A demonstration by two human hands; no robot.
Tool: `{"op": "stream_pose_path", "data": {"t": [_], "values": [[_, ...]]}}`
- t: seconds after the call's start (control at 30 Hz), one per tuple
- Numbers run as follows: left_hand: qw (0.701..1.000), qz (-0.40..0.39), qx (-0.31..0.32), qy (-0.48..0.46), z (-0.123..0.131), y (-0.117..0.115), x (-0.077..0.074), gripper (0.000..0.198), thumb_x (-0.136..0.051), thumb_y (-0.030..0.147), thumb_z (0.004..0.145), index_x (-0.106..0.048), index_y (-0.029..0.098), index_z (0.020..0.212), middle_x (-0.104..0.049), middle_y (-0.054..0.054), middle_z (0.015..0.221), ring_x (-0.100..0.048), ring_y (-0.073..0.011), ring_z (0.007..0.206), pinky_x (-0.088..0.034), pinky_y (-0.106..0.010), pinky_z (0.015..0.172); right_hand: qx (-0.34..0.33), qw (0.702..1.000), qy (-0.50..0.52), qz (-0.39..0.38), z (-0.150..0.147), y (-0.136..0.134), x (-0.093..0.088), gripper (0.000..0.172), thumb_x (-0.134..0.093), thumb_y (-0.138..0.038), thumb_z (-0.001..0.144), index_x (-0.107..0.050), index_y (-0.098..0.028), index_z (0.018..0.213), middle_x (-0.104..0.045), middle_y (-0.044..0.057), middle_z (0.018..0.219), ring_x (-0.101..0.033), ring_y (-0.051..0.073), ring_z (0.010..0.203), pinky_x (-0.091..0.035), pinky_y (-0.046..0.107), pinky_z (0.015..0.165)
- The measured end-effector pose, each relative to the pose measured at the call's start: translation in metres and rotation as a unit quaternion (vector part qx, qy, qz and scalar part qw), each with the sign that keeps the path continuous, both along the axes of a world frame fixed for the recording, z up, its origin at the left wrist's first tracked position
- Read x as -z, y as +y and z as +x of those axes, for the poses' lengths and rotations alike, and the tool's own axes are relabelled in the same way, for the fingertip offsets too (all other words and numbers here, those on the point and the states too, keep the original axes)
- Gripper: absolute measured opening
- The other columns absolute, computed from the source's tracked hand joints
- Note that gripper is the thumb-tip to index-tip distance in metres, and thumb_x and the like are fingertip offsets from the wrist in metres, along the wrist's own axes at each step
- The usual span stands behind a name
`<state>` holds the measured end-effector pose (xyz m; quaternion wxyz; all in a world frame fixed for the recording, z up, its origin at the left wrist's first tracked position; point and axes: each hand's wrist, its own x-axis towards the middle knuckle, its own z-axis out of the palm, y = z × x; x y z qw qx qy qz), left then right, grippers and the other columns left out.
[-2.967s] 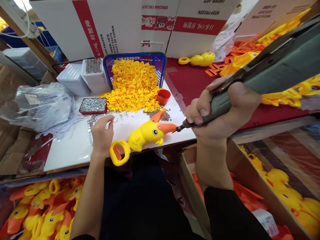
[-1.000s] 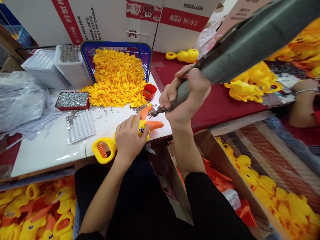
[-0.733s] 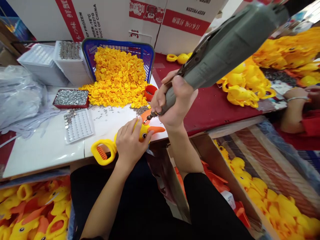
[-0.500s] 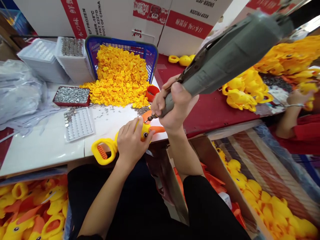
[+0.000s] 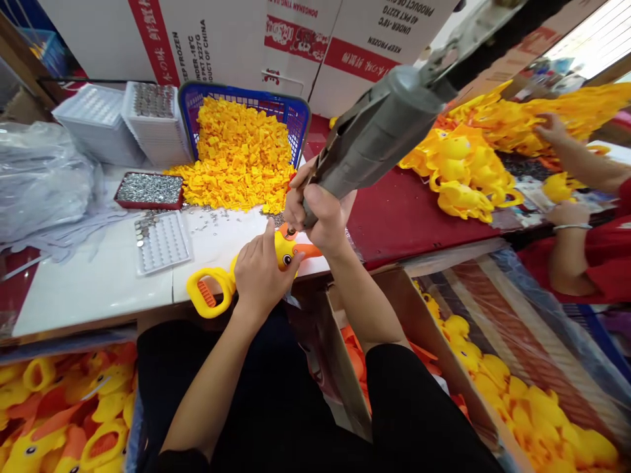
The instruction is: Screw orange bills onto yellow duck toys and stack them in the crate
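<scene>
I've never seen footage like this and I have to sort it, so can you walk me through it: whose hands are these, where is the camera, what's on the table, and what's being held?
The camera sits on a person's head, looking down at their own two bare hands. The left hand presses a yellow duck toy with an orange beak onto the white board. The right hand grips a grey power screwdriver, its tip at the duck's head. Behind them are a blue basket spilling small yellow parts, a red tray of screws and a clear pocketed tray. The arms in red at right belong to a co-worker.
</scene>
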<state>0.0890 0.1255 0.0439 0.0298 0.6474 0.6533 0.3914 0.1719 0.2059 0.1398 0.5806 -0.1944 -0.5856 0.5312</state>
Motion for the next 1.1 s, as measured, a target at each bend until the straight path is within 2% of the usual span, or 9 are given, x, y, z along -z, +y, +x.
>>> {"op": "stream_pose_path", "data": {"t": [0.27, 0.43, 0.53, 0.6, 0.7, 0.8, 0.93, 1.03, 1.1], "values": [[1.000, -0.018, -0.007, 0.004, -0.001, 0.003, 0.000, 0.076, -0.062, 0.058, 0.094, -0.047, 0.013, 0.153, -0.077, -0.018, 0.117, -0.073, -0.0343, 0.107, -0.053, -0.043, 0.094, 0.003, 1.000, 0.002, 0.001, -0.007, 0.003, 0.000, 0.047, -0.083, -0.066, 0.066, -0.057, -0.028, 0.075, -0.042, -0.012, 0.041, -0.033, 0.009, 0.030, -0.028, 0.026, 0.033], [0.999, -0.012, -0.012, 0.032, 0.002, 0.001, 0.001, 0.072, -0.067, 0.049, 0.093, -0.050, 0.008, 0.150, -0.075, -0.020, 0.124, -0.072, -0.0336, 0.112, -0.054, -0.043, 0.098, 0.027, 0.999, 0.012, 0.018, -0.004, 0.010, -0.001, 0.045, -0.081, -0.065, 0.068, -0.060, -0.028, 0.081, -0.045, -0.012, 0.043, -0.037, 0.010, 0.031, -0.034, 0.028, 0.035], [0.994, -0.031, 0.035, 0.094, -0.005, -0.009, -0.006, 0.069, -0.069, 0.046, 0.093, -0.054, 0.007, 0.147, -0.065, -0.023, 0.141, -0.063, -0.0367, 0.129, -0.050, -0.045, 0.107, 0.079, 0.995, 0.056, 0.032, 0.003, 0.012, -0.006, 0.040, -0.078, -0.062, 0.071, -0.060, -0.028, 0.080, -0.044, -0.012, 0.044, -0.033, 0.009, 0.030, -0.036, 0.028, 0.036], [0.982, -0.081, 0.064, 0.161, -0.015, -0.016, -0.015, 0.072, -0.072, 0.043, 0.090, -0.051, 0.014, 0.152, -0.058, -0.024, 0.150, -0.058, -0.0408, 0.134, -0.049, -0.051, 0.108, 0.132, 0.986, 0.094, 0.033, 0.011, 0.011, -0.011, 0.034, -0.075, -0.059, 0.074, -0.060, -0.028, 0.078, -0.042, -0.012, 0.044, -0.030, 0.008, 0.031, -0.034, 0.027, 0.036], [0.951, -0.169, 0.080, 0.247, -0.035, -0.020, -0.031, 0.074, -0.069, 0.027, 0.090, -0.043, 0.025, 0.160, -0.066, -0.020, 0.136, -0.067, -0.0387, 0.113, -0.054, -0.050, 0.093, 0.204, 0.971, 0.122, 0.017, 0.026, 0.004, -0.020, 0.030, -0.072, -0.054, 0.075, -0.059, -0.028, 0.075, -0.040, -0.011, 0.044, -0.029, 0.008, 0.032, -0.028, 0.025, 0.034], [0.944, -0.127, 0.065, 0.298, -0.049, -0.016, -0.035, 0.071, -0.059, 0.012, 0.090, -0.045, 0.023, 0.160, -0.066, -0.021, 0.133, -0.068, -0.0381, 0.110, -0.054, -0.051, 0.089, 0.251, 0.960, 0.126, 0.000, 0.043, -0.004, -0.024, 0.027, -0.069, -0.051, 0.074, -0.058, -0.026, 0.073, -0.037, -0.010, 0.044, -0.030, 0.009, 0.032, -0.024, 0.023, 0.033], [0.950, 0.004, 0.013, 0.311, -0.052, -0.016, -0.009, 0.070, -0.043, 0.003, 0.096, -0.043, 0.029, 0.161, -0.061, -0.024, 0.146, -0.064, -0.0405, 0.125, -0.051, -0.059, 0.097, 0.251, 0.961, 0.117, 0.005, 0.059, -0.015, -0.021, 0.024, -0.068, -0.048, 0.078, -0.058, -0.026, 0.076, -0.035, -0.011, 0.046, -0.033, 0.009, 0.032, -0.028, 0.023, 0.033], [0.953, 0.049, 0.029, 0.296, -0.047, -0.030, 0.023, 0.072, -0.049, 0.004, 0.096, -0.043, 0.035, 0.161, -0.057, -0.021, 0.153, -0.061, -0.0388, 0.135, -0.046, -0.064, 0.109, 0.247, 0.962, 0.115, 0.008, 0.066, -0.022, -0.017, 0.023, -0.068, -0.046, 0.079, -0.058, -0.026, 0.076, -0.035, -0.011, 0.046, -0.033, 0.009, 0.031, -0.027, 0.023, 0.033], [0.956, 0.061, 0.049, 0.284, -0.042, -0.042, 0.041, 0.066, -0.057, 0.010, 0.096, -0.050, 0.036, 0.157, -0.053, -0.020, 0.159, -0.052, -0.0417, 0.145, -0.038, -0.068, 0.117, 0.246, 0.962, 0.118, 0.005, 0.069, -0.026, -0.014, 0.021, -0.069, -0.044, 0.078, -0.060, -0.026, 0.076, -0.035, -0.011, 0.044, -0.032, 0.009, 0.030, -0.024, 0.023, 0.032]]}}
